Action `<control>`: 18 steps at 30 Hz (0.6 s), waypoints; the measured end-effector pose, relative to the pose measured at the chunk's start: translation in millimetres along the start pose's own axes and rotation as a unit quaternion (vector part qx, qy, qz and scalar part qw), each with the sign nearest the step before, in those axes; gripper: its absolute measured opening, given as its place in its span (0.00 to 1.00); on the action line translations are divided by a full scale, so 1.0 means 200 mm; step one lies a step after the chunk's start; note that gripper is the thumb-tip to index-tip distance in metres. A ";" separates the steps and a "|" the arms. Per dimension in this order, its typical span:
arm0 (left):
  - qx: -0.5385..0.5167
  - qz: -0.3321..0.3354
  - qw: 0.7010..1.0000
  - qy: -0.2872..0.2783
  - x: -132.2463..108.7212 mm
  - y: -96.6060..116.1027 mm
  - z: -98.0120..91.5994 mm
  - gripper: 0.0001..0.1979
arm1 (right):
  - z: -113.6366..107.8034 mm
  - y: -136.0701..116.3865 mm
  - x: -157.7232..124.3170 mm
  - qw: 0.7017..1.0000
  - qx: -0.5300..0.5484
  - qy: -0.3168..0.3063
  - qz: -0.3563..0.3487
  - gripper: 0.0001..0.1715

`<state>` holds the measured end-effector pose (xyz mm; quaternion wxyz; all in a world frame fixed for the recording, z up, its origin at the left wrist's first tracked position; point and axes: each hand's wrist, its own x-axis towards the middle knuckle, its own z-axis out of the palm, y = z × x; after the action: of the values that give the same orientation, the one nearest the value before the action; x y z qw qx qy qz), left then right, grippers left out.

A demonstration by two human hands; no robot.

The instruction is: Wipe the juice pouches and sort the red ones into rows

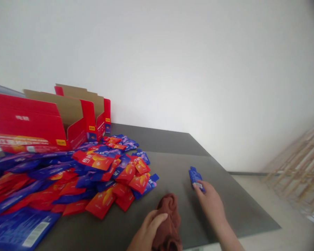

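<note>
My left hand (pixel 152 223) grips a bunched reddish-brown cloth (pixel 170 218) close to the table's front edge, its thumb lying along the cloth's side. To the right, my right hand (pixel 209 198) pinches the near end of a small blue pouch (pixel 195 175) by its lower edge, over the grey tabletop (pixel 170 164). White print shows on the pouch, and its narrow spout end points away from me. A big heap of red pouches (pixel 102 202) and blue pouches (pixel 61 170) spreads left of the cloth.
Behind the heap stand open red cardboard boxes (pixel 23 118) with brown insides. A larger blue pouch with a barcode (pixel 21 228) lies at the front left. The table meets a white wall (pixel 172 69); its right edge drops to a pale floor. Wooden slats (pixel 300 167) stand at the far right.
</note>
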<state>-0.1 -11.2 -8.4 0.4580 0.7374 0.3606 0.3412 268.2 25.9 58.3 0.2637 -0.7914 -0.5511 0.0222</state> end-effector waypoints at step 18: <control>-0.014 0.095 0.995 0.038 0.04 0.23 0.07 0.29 | -0.14 -0.13 -0.31 0.959 0.275 -0.071 0.011 0.35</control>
<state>25.8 -26.0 31.1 0.4197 0.7486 0.3007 0.4160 231.2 -33.2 78.9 0.4310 -0.6907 -0.5323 0.2320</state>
